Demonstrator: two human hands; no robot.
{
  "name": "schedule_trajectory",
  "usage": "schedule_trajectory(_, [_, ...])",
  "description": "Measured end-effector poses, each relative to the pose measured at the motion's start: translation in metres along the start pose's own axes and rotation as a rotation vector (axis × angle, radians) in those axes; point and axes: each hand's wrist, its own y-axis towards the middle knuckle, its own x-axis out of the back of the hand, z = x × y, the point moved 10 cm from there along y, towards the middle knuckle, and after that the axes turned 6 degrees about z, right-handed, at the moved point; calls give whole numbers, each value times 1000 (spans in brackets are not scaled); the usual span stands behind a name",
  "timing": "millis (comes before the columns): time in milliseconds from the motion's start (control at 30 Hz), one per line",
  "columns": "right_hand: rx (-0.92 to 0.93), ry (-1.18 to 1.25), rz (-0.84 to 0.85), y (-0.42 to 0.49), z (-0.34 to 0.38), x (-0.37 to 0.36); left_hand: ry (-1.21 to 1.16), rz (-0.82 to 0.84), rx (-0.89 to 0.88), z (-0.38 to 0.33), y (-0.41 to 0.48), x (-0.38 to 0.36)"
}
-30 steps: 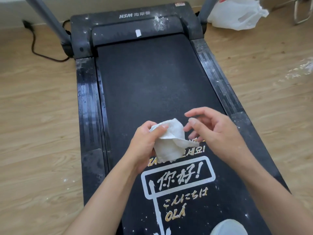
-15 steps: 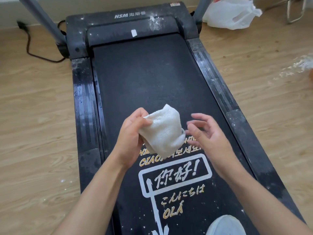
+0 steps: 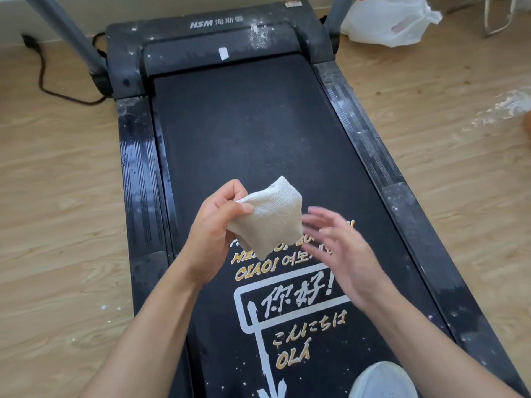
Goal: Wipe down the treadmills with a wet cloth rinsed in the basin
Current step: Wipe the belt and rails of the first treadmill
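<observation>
— Over the middle of the treadmill [image 3: 244, 133] belt, the left hand [image 3: 214, 228] is pinching the cloth [image 3: 270, 216] between thumb and curled fingers, holding it in the air, clear of the deck. The right hand [image 3: 344, 254] is hovering just beside it, fingers spread apart and gripping nothing.
— So the person is getting the cloth ready for wiping?
— Seemingly. They are probably doing best by folding it into a flat pad, then pressing it along the side rail [image 3: 140, 173] and the motor cover [image 3: 260, 35], where white dust is lying thickest, working in long overlapping passes.
— And what is getting lost?
— The right hand is blurring, so its fingertips are reading poorly. The basin is not showing anywhere, and the picture is not revealing whether the cloth is wet. A shoe [image 3: 382, 380] is being cut off by the bottom edge, and the uprights [image 3: 71, 44] are running out past the top
</observation>
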Motion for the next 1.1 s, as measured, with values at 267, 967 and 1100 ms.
schedule_trajectory(267, [125,-392,158,10,50,-38,-53,23,13,6,6,7])
schedule_trajectory(967, [584,-1508,629,48,-24,-144,1062,-329,282,92,-129,140])
schedule_trajectory(1100, [488,-1666,653,72,-80,-167,1308,-309,371,119,-131,134])
